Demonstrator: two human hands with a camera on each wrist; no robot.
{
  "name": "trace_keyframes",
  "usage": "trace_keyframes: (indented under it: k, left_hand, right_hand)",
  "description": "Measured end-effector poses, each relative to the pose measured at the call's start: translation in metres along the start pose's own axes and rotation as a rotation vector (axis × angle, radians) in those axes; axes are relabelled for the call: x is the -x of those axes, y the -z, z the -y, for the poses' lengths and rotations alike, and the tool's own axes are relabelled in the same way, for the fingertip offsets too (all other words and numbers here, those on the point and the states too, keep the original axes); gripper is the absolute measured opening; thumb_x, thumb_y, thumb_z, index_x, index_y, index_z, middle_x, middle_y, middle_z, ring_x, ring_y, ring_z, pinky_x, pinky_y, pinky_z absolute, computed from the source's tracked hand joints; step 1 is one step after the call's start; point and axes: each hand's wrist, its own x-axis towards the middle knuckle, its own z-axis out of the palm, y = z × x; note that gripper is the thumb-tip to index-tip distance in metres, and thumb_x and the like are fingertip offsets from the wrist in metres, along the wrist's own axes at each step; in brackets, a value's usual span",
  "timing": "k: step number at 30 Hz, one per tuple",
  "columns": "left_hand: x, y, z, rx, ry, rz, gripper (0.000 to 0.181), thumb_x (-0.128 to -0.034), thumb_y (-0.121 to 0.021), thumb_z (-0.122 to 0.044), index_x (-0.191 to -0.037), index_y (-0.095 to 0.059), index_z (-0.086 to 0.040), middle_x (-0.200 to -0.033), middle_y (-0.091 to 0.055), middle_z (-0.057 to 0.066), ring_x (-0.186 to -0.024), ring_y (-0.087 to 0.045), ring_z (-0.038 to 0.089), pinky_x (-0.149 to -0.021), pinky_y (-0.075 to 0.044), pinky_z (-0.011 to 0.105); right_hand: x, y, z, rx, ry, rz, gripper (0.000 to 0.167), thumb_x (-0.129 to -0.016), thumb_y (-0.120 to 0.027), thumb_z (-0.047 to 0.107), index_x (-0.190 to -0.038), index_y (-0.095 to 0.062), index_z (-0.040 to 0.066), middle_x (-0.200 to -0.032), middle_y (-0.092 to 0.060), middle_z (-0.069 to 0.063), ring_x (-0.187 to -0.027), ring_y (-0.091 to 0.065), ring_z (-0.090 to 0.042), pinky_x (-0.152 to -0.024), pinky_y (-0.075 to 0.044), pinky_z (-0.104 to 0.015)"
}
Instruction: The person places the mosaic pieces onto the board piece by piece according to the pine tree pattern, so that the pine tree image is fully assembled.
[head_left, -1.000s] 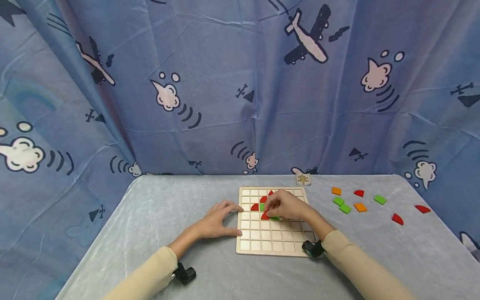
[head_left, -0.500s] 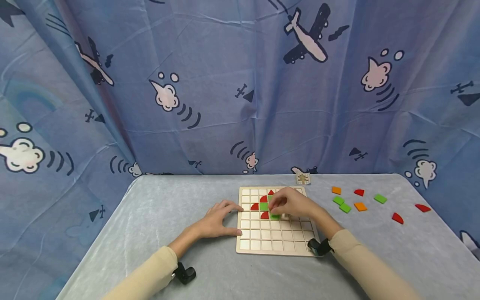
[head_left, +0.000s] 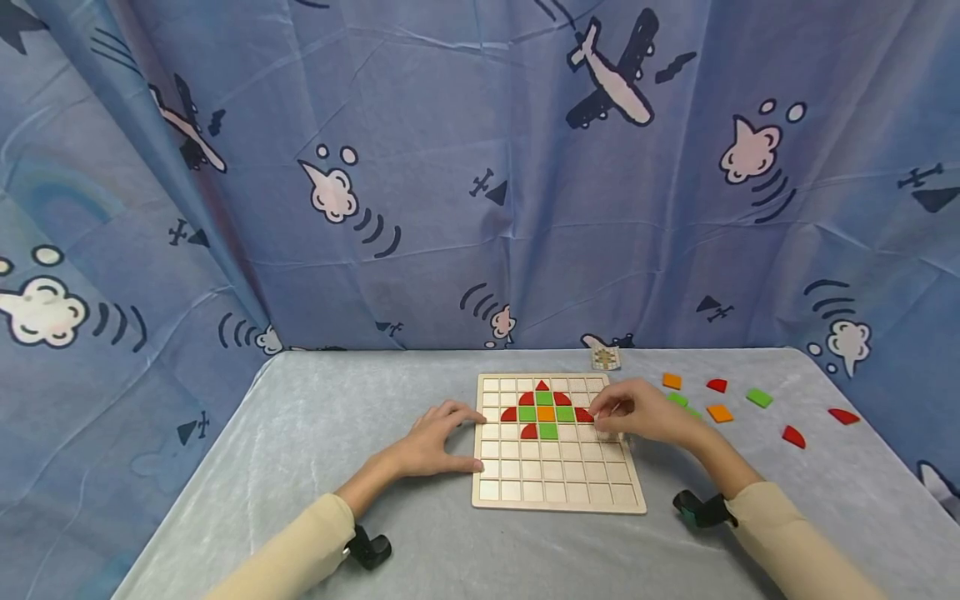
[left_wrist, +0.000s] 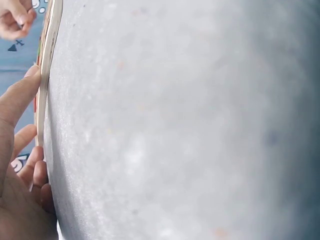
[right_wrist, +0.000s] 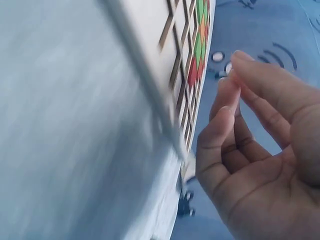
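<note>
The left hand [head_left: 433, 442], spread wide, sets thumb and fingertip against the left edge of the board [head_left: 555, 493], probably to steady it. The right hand [head_left: 647, 411], right of centre, has bent fingers with tips close together; no piece shows between them. Near them lies a red piece [head_left: 582, 414], in the board's grid beside other coloured pieces. Loose pieces [head_left: 720, 413] lie at right, likely for easy reach; a card [head_left: 606, 358] sits above the board, seemingly kept in sight.

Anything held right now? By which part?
Nothing visibly gripped. The right hand looks empty; the left hand only touches the wooden board, thumb and finger at its left edge in the head view.
</note>
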Motion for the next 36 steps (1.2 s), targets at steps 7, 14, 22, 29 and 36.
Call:
trace_keyframes:
  k: [7,14,22,29,36]
  left_hand:
    - [0.0,0.001,0.0,0.001,-0.006,0.001,0.069,-0.0785,-0.078,-0.052,-0.138,-0.054,-0.026,-0.141,-0.049,0.0,-0.131,-0.043,0.022,-0.106,-0.034,0.053]
    - [0.0,0.001,-0.001,0.004,-0.003,0.0,0.068,-0.0786,-0.078,-0.052,-0.137,-0.055,-0.028,-0.142,-0.048,0.0,-0.132,-0.042,0.023,-0.107,-0.033,0.053]
    - [0.0,0.0,-0.001,0.002,-0.007,0.001,0.069,-0.0785,-0.079,-0.052,-0.138,-0.054,-0.027,-0.141,-0.048,0.0,-0.131,-0.043,0.022,-0.107,-0.034,0.052]
    - [0.0,-0.001,0.0,0.001,-0.002,0.002,0.069,-0.0784,-0.079,-0.052,-0.138,-0.054,-0.027,-0.141,-0.048,0.0,-0.132,-0.043,0.022,-0.107,-0.034,0.052]
    - [0.0,0.0,-0.001,0.002,-0.003,-0.001,0.069,-0.0785,-0.079,-0.051,-0.138,-0.054,-0.027,-0.141,-0.049,0.001,-0.132,-0.043,0.023,-0.107,-0.034,0.053]
  right_hand:
    - [0.038,0.021,-0.017,0.028,-0.087,-0.078,0.024,-0.088,-0.074,0.019,-0.108,-0.071,0.005,-0.096,-0.07,-0.008,-0.076,-0.059,-0.006,-0.067,-0.051,-0.022]
    - [0.074,0.041,-0.036,0.047,-0.2,-0.13,0.029,-0.09,-0.072,0.024,-0.113,-0.069,0.005,-0.099,-0.069,-0.006,-0.078,-0.06,-0.006,-0.068,-0.052,-0.023]
    - [0.113,0.061,-0.057,0.079,-0.297,-0.206,0.036,-0.091,-0.071,0.027,-0.118,-0.067,0.004,-0.098,-0.069,-0.002,-0.076,-0.062,-0.01,-0.064,-0.052,-0.027]
    - [0.141,0.079,-0.077,0.109,-0.371,-0.231,0.042,-0.092,-0.069,0.029,-0.122,-0.065,0.001,-0.098,-0.07,0.007,-0.078,-0.06,-0.005,-0.064,-0.05,-0.026]
    - [0.159,0.097,-0.09,0.164,-0.503,-0.28,0.056,-0.092,-0.068,0.041,-0.127,-0.061,-0.002,-0.104,-0.071,0.002,-0.079,-0.059,0.004,-0.064,-0.049,-0.025]
